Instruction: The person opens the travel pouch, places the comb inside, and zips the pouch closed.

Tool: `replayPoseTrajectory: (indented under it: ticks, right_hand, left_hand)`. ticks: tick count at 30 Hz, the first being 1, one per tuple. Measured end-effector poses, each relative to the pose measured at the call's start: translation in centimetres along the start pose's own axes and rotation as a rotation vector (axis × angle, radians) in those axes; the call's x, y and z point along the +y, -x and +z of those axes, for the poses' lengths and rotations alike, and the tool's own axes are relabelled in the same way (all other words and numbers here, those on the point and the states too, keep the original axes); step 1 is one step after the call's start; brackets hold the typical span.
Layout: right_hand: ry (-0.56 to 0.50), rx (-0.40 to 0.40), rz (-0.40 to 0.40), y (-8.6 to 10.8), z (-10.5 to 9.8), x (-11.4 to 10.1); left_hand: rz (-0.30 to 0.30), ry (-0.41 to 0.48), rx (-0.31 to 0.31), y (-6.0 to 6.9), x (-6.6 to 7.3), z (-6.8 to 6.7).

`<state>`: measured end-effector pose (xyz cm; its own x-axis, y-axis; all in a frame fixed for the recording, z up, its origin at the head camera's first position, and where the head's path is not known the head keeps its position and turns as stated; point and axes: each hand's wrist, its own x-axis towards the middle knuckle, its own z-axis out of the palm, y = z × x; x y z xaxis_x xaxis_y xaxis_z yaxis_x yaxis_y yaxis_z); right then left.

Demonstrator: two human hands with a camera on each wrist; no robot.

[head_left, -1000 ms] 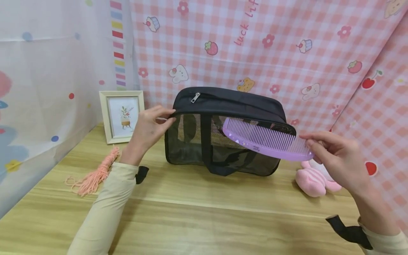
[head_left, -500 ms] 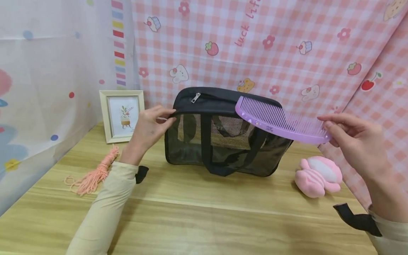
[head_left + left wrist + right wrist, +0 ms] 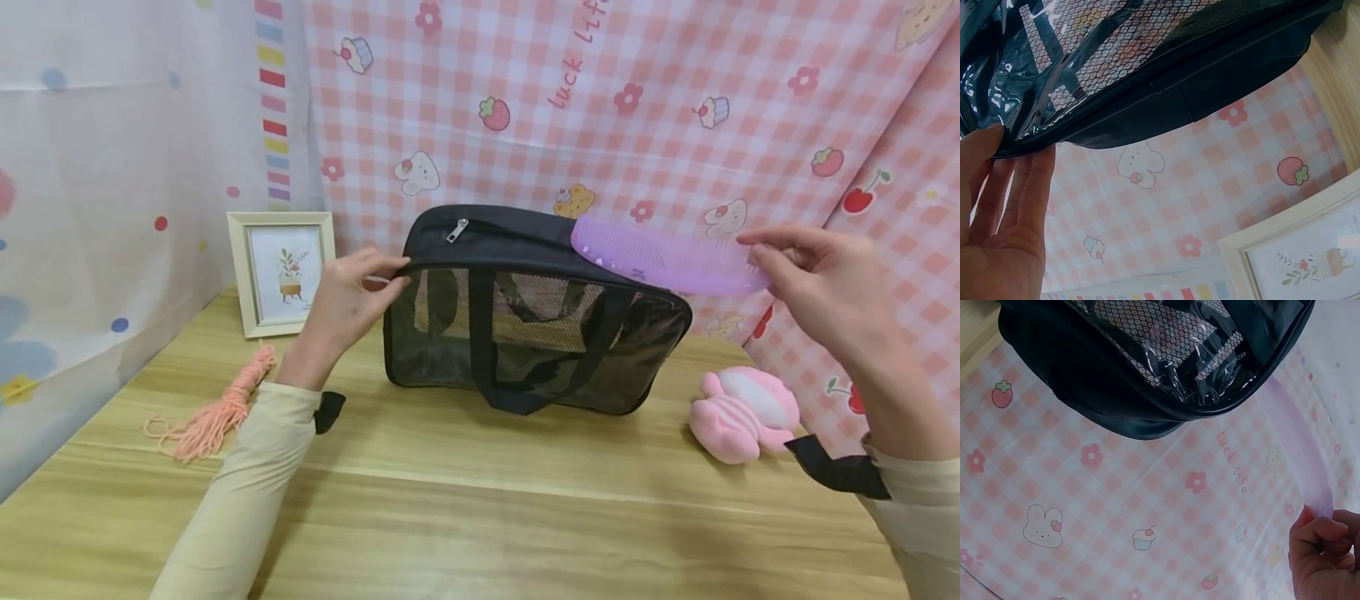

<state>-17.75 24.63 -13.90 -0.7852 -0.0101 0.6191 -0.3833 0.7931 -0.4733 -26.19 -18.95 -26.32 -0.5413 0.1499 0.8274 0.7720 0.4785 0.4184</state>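
Presently, the left hand (image 3: 356, 296) pinches, between thumb and fingers, the upper left rim of the black bag (image 3: 540, 312) near the far edge of the worktop (image 3: 480, 517). The right hand (image 3: 828, 287) pinches one end of the purple comb (image 3: 667, 258), held at the bag's upper right; contact cannot be determined. A pink plush (image 3: 742, 417) lies near the right edge, peach yarn (image 3: 225, 408) near the left, a picture frame (image 3: 283, 275) near the far left corner.
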Motion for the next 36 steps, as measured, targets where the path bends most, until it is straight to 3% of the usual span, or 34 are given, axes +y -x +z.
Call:
replayPoseTrajectory:
  ticks: [7, 12, 25, 36]
  right_hand:
    - [0.018, -0.044, -0.100, -1.1, -0.1, -0.6]
    - [0.045, -0.103, -0.117, -2.2, -1.1, -1.1]
    - [0.225, -0.383, -0.036, -7.3, -3.1, -3.1]
    - [0.221, -0.541, -0.070, -10.1, -2.3, -3.8]
  left_hand:
    - [0.006, -0.003, -0.001, 0.0, 0.0, 0.0]
    - [0.010, -0.008, -0.002, -0.1, -0.1, 0.1]
    - [0.007, 0.008, 0.020, 0.1, -0.2, 0.1]
    - [0.014, 0.000, 0.021, 0.0, -0.1, 0.2]
